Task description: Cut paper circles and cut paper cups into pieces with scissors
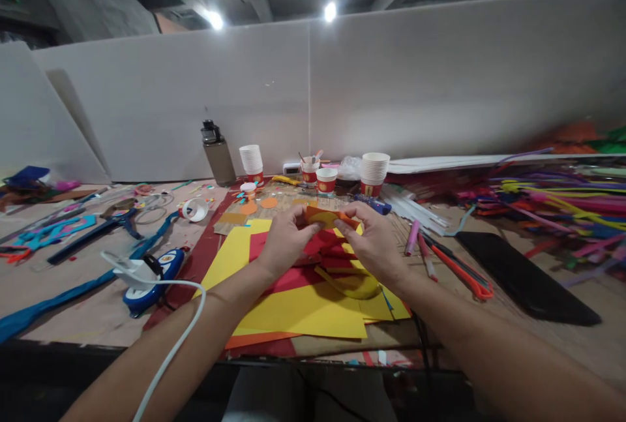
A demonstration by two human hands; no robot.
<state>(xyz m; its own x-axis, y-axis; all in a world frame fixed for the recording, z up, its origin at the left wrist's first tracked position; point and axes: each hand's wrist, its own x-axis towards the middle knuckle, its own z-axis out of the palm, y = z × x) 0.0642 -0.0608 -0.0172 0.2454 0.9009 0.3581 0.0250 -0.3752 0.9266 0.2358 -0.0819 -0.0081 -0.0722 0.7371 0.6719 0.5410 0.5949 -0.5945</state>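
Between them, my left hand (288, 239) and my right hand (372, 239) pinch a small orange piece of paper (348, 220) with a yellow piece (323, 217) against it. Both hands are closed, thumbs on the near side, one at each end. Below lie sheets of yellow paper (303, 314) with red paper (281, 282) on top. A curved yellow cut-out (355, 286) rests on the red and yellow sheets under my right hand. Whether the two held pieces are joined, I cannot tell.
Paper cups (375, 171) and a bottle (218, 158) stand along the back. To the right are a red cutter (462, 269), a black phone-like slab (523, 275) and many coloured pipe cleaners (562, 207). A blue power strip (156, 282) with a white cable sits left.
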